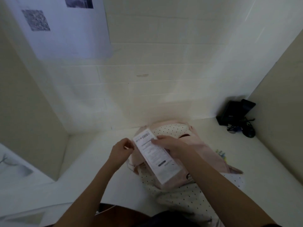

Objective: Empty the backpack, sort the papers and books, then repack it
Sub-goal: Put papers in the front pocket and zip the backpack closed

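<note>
Head view, looking down: a pink backpack with a white polka-dot lining lies on a white desk, just in front of a white wall. The right hand holds a stack of white printed papers tilted over the backpack's open top, its grip closed around the right edge of the stack, thumb on the front sheet. The left hand is just left of the papers, fingers curled, pinching something small and pale that cannot be made out. A black device with cables sits in the desk's far right corner. A printed sheet hangs on the wall at upper left.
</note>
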A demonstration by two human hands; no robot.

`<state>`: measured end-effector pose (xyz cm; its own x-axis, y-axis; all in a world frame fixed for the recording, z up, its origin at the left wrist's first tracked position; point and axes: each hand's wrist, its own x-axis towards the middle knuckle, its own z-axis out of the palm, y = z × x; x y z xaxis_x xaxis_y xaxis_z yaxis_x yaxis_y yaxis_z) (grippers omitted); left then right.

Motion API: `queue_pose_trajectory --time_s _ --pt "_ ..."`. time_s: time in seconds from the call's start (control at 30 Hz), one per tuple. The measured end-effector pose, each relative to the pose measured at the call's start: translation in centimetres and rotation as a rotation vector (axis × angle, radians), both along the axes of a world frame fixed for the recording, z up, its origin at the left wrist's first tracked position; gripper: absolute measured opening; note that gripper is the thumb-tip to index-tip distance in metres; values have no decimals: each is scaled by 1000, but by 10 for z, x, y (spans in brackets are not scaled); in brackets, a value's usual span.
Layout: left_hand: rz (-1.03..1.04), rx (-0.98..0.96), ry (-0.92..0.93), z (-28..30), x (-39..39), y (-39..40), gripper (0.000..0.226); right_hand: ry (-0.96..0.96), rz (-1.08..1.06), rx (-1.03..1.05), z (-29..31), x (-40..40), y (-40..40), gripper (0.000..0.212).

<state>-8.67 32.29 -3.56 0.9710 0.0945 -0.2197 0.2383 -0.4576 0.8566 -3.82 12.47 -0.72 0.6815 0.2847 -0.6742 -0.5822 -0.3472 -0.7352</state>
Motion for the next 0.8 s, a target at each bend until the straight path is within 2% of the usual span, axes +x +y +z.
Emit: queue_pose_trajectory --time_s 0.03,0.07,0.13,0.17,0.23,0.33,0.47,0.57,0.67,0.8 --pt "-57 65 37 -14 -6 3 16 -21 63 -57 -2 -3 -2 23" --pt "-145 132 93 -26 -12 4 24 -45 139 -127 -3 -5 -4 26" --pt "-296 289 147 -49 -17 3 57 -105 338 -309 -1 -11 -5 31" --pt "-311 369 130 -56 -18 1 66 -134 427 -389 -1 -14 -4 33" --pt "-304 530 42 -62 -18 -7 65 -185 529 -496 -3 -18 1 35" --pt "-379 691 -64 -65 -15 -15 45 -243 546 -578 -5 -18 6 33" --pt "-355 665 -71 -64 -14 -12 22 -239 591 -629 4 -15 3 32" --pt "-328 627 -95 -61 -13 -9 18 -253 647 -671 12 -15 -4 32" --pt "-292 560 -89 -62 -7 -2 18 -275 802 -755 13 -18 -9 32" --pt "-313 512 -123 -54 1 -3 15 -344 776 -714 10 -23 -1 29"
